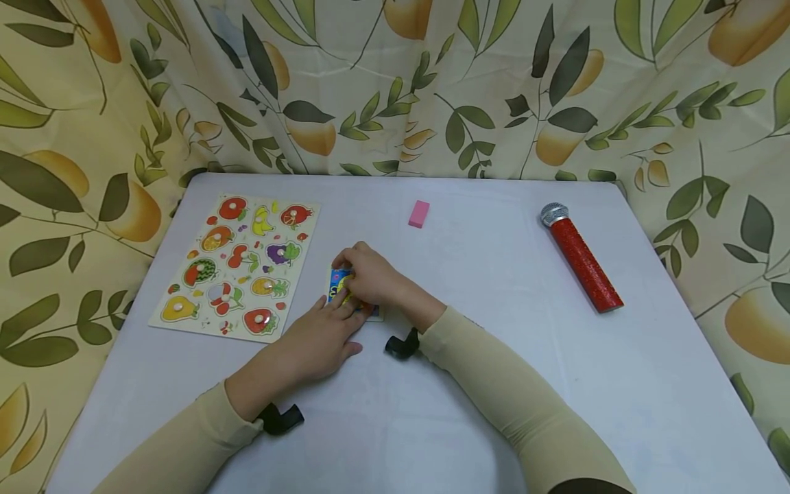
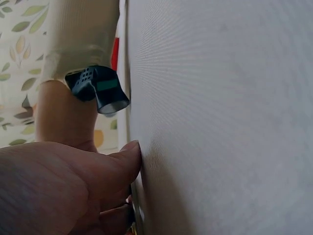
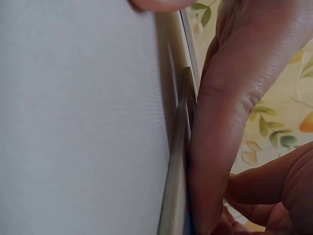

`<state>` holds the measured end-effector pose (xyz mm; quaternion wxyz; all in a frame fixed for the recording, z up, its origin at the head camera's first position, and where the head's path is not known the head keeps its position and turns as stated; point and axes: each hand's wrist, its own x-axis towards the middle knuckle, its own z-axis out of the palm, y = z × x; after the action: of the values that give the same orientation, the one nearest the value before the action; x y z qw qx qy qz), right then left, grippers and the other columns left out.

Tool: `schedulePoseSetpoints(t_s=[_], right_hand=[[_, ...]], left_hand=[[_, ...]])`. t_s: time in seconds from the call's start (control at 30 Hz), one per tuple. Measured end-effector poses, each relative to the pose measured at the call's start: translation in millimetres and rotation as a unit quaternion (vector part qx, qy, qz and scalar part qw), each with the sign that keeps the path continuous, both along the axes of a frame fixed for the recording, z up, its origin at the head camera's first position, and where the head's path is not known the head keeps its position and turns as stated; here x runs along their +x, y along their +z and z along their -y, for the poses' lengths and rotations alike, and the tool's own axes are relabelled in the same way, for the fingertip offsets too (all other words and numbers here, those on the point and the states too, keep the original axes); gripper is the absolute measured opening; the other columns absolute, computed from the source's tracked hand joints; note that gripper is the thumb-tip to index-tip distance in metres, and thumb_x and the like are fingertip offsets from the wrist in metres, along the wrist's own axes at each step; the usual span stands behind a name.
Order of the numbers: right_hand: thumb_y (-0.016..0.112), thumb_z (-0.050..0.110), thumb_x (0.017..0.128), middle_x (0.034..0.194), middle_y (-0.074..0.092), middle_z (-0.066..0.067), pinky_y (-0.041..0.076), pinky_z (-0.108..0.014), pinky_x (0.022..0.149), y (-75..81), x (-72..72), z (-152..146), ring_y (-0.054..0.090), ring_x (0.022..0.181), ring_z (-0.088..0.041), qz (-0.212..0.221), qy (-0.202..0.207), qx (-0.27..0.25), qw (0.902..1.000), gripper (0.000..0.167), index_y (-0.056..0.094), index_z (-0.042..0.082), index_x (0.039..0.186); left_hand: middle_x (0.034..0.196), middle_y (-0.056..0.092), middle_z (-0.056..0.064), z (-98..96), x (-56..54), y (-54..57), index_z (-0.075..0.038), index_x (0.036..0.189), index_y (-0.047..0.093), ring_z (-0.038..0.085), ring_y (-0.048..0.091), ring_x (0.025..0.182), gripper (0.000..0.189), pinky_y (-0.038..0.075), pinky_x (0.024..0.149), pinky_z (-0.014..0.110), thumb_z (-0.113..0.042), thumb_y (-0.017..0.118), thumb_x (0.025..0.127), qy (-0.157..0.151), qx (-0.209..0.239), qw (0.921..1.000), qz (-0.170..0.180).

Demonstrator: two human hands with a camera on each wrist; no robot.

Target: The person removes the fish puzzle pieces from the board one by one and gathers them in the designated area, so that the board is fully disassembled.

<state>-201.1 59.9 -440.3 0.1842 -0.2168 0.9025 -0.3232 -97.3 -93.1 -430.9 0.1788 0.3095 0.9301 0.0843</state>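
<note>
A small flat blue piece [image 1: 339, 279] with yellow markings lies on the white table beneath both hands, which cover most of it. In the right wrist view its thin edge [image 3: 175, 186] shows, side-on to the cloth. My left hand [image 1: 317, 337] rests on its near side with fingers stretched out and thumb spread. Over its far side is my right hand [image 1: 376, 278], fingers bent down onto the piece; whatever lies between the fingertips is hidden. Just left is a fruit picture board [image 1: 237, 271] with bananas, grapes, cherries, a watermelon and others.
A pink eraser-like block [image 1: 418, 214] lies behind the hands. Farther right is a red glittery microphone [image 1: 580, 261] with a silver head. Black wrist-worn devices [image 1: 280, 418] hang near the cuffs. A leaf-and-fruit patterned curtain [image 1: 370, 82] stands behind the table.
</note>
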Motion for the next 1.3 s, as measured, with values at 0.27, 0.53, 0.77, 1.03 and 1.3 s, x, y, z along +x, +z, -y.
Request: schedulePoseSetpoints(t_s=[0.27, 0.53, 0.77, 1.03, 1.3], right_hand=[[0.063, 0.006, 0.102, 0.126, 0.061, -0.011, 0.056, -0.033, 0.094, -1.2, 2.1, 0.0, 0.06, 0.11, -0.022, 0.004, -0.013, -0.014, 0.9998, 0.034, 0.07, 0.009, 0.136], [0.064, 0.007, 0.102, 0.13, 0.06, -0.013, 0.054, -0.033, 0.093, 0.9, 3.5, -1.8, 0.06, 0.112, -0.023, 0.004, -0.008, -0.028, 0.9996, 0.04, 0.07, 0.009, 0.141], [0.064, 0.006, 0.103, 0.133, 0.058, -0.014, 0.054, -0.032, 0.093, 0.0, 4.6, -2.2, 0.059, 0.113, -0.023, 0.006, -0.009, -0.032, 0.9994, 0.037, 0.072, 0.011, 0.139], [0.066, 0.007, 0.102, 0.126, 0.062, -0.011, 0.053, -0.032, 0.089, 0.5, 5.4, -3.1, 0.06, 0.104, -0.021, 0.002, -0.023, -0.038, 0.999, 0.036, 0.074, 0.013, 0.136], [0.067, 0.008, 0.103, 0.124, 0.063, -0.009, 0.052, -0.03, 0.086, 1.4, 4.5, -2.7, 0.06, 0.102, -0.02, -0.003, -0.02, -0.036, 0.9992, 0.034, 0.075, 0.014, 0.135]], left_hand=[[0.178, 0.03, 0.012, 0.4, -0.6, -2.5, -0.013, 0.165, 0.044, 0.037, 0.016, 0.169, 0.068, 0.025, 0.13, 0.069, -0.043, 0.064, 0.108, -0.001, 0.005, 1.0, 0.0], [0.178, 0.03, 0.012, 0.3, -0.4, -2.7, -0.012, 0.165, 0.045, 0.037, 0.016, 0.169, 0.068, 0.025, 0.13, 0.07, -0.043, 0.064, 0.108, -0.001, 0.001, 1.0, -0.002], [0.178, 0.03, 0.013, 1.1, -0.3, -3.4, -0.012, 0.165, 0.044, 0.038, 0.016, 0.169, 0.067, 0.026, 0.129, 0.071, -0.042, 0.063, 0.108, -0.006, 0.003, 0.9999, -0.008], [0.179, 0.029, 0.011, 0.6, 0.1, -1.8, -0.013, 0.166, 0.042, 0.034, 0.014, 0.17, 0.068, 0.024, 0.131, 0.07, -0.042, 0.062, 0.109, 0.0, 0.011, 0.9999, 0.007], [0.178, 0.03, 0.01, 0.1, 0.4, -1.0, -0.013, 0.166, 0.042, 0.034, 0.013, 0.17, 0.068, 0.023, 0.131, 0.069, -0.042, 0.063, 0.108, 0.002, 0.013, 0.9999, 0.008]])
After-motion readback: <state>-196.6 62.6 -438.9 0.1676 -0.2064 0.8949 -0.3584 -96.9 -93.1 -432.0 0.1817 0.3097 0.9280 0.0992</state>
